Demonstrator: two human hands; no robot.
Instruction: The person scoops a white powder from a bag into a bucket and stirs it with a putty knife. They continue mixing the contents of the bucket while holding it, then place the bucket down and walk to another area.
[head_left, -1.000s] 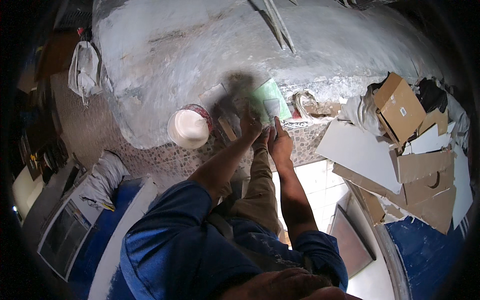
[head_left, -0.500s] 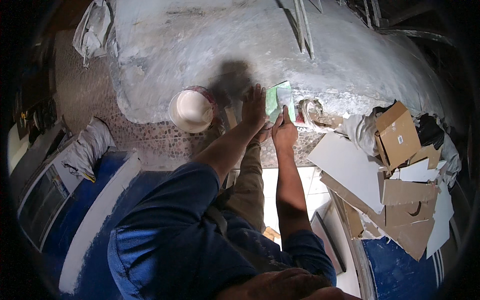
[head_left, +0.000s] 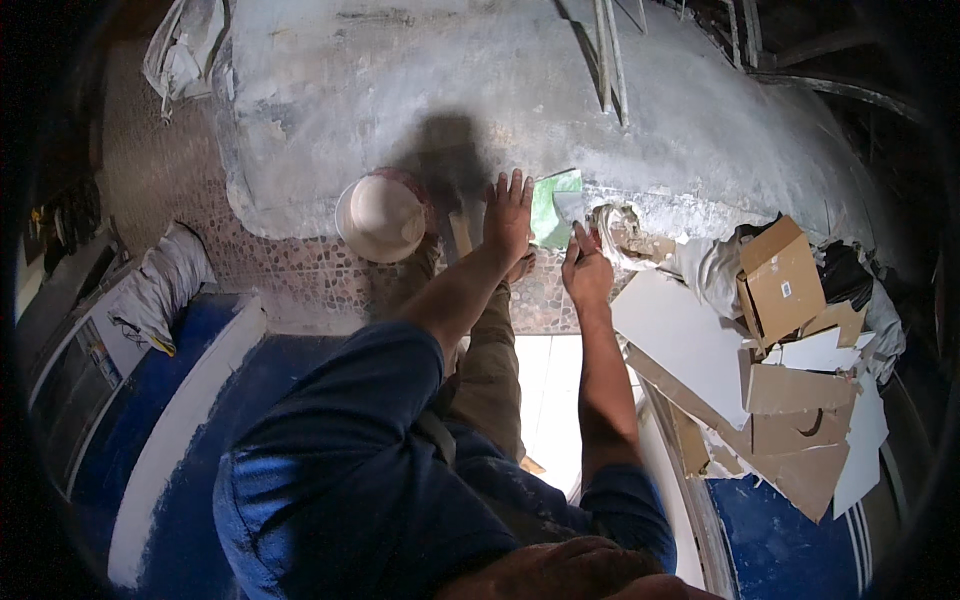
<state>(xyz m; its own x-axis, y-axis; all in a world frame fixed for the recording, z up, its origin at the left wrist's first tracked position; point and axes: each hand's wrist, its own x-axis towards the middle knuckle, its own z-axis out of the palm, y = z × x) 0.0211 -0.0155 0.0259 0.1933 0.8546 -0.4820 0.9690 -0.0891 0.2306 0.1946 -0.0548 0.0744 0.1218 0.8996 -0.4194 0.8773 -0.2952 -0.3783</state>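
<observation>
My left hand (head_left: 508, 215) lies flat with its fingers spread on the grey plastered surface (head_left: 400, 90), its fingertips beside a green sheet (head_left: 546, 208). My right hand (head_left: 585, 268) is closed around the handle of a small putty knife (head_left: 568, 206), whose grey blade rests on the green sheet's right part. The two hands are close together, the green sheet between them. A rough hole or crumbled patch (head_left: 625, 230) shows in the plaster just right of the blade. My legs in brown trousers (head_left: 495, 350) are below the hands.
A white bucket with a red rim (head_left: 380, 216) stands left of my left hand. Torn cardboard pieces (head_left: 795, 420), a cardboard box (head_left: 785, 280) and a white board (head_left: 685, 340) lie at the right. A white sack (head_left: 165, 285) lies at left. Metal rods (head_left: 610, 60) lean above.
My left hand has let go of the green sheet and now lies spread flat beside it. My right hand has shifted slightly right, and the view has moved.
</observation>
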